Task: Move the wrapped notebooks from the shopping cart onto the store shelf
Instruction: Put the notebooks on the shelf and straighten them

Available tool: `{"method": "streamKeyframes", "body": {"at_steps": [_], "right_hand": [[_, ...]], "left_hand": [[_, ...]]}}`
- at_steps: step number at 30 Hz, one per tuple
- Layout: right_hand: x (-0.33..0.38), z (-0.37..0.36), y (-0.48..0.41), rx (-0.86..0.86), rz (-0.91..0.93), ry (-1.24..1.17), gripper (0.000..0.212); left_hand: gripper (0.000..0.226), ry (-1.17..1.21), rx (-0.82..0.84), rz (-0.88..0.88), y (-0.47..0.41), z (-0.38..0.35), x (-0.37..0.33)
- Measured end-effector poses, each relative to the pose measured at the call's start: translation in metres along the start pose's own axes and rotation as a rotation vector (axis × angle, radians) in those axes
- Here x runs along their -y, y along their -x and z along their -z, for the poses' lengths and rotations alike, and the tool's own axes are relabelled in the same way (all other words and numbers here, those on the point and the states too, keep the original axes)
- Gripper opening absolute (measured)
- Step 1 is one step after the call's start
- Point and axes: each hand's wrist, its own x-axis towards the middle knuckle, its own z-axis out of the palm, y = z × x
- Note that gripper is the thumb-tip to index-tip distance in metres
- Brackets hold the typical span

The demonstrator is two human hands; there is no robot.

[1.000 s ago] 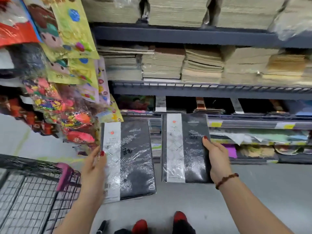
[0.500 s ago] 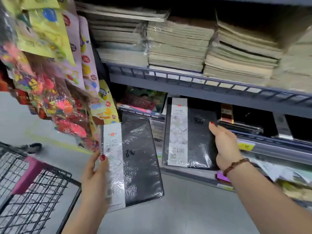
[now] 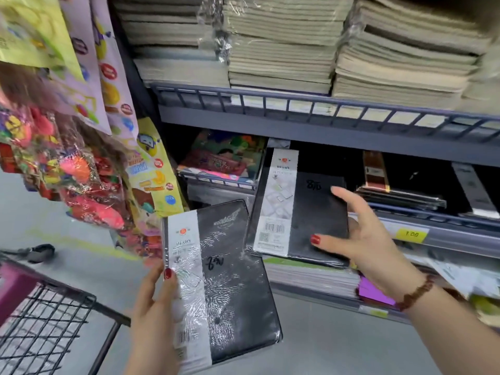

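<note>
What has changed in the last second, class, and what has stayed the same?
The right hand has carried the right diary forward into the shelf opening. No grip changed: the left hand still holds the left diary beside the cart.

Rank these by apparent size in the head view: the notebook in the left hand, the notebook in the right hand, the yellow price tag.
1. Left notebook: it looks largest, but it is nearer the camera, so the two notebooks may really be equal.
2. Right notebook.
3. Price tag, clearly smallest.
</note>
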Motion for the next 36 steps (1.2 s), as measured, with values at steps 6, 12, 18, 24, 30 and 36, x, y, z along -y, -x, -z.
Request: {"method": "streamKeyframes", "body": {"at_steps": [6,12,18,24,30,36], "right_hand": [[-0.007,-0.001,0.005,0.173,0.081,0.516,0.129],[-0.011,-0.001,0.005,0.104,0.144,0.52,0.118],[-0.011,-0.002,-0.011,-0.135,0.174,0.484,0.104],[-0.007,-0.004,-0.041,-0.294,0.214,0.601,0.071],[-0.011,-0.013,-0.064,-0.377,0.197,0.585,0.063],[-0.013,-0.017,-0.075,-0.472,0.197,0.614,0.063]], "left_hand": [[0.024,0.084,0.035,0.018,0.001,-0.009,-0.005],[0.028,0.086,0.079,-0.002,0.002,-0.02,-0.014],[0.03,0.06,0.033,0.0,-0.004,-0.021,-0.018],[0.029,0.044,0.038,0.007,-0.008,-0.018,-0.018],[0.031,0.004,0.018,0.008,-0.012,-0.016,-0.015],[0.032,0.029,0.019,0.008,-0.011,-0.017,-0.014]]}}
